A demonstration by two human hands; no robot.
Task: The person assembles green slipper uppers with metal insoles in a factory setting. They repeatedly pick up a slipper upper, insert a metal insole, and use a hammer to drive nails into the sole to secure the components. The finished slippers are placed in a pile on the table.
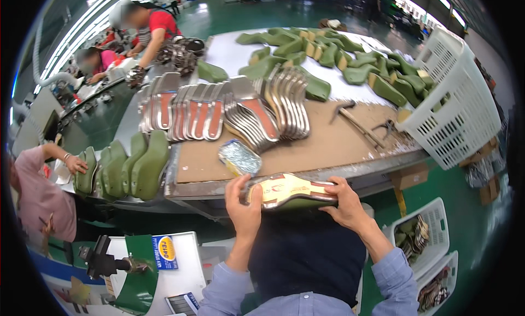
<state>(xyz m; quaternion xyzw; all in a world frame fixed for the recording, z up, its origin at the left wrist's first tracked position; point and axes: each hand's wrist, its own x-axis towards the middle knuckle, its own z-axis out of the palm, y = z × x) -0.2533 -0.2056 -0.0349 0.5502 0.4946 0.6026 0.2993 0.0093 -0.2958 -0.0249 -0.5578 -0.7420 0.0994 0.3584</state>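
Between my two hands, over my lap, is a green shoe last point(306, 203) lying on its side. A cream and brown insole point(287, 188) covers its upward face. My left hand point(244, 207) grips the wider end, thumb on the insole's edge. My right hand point(348, 204) is closed round the narrower end, thumb on top. Just beyond my left fingers, a clear plastic packet point(240, 157) of small shiny pieces lies on the bench's brown board point(208, 165). Stacked metal-edged insoles point(254, 111) stand behind it.
A hammer point(355, 122) and pincers point(388, 129) lie on the bench to the right. Many green lasts point(328, 53) are heaped behind them. A white basket point(456, 100) leans at the right edge. Co-workers stand at left, one hand point(76, 164) on upright lasts point(147, 165).
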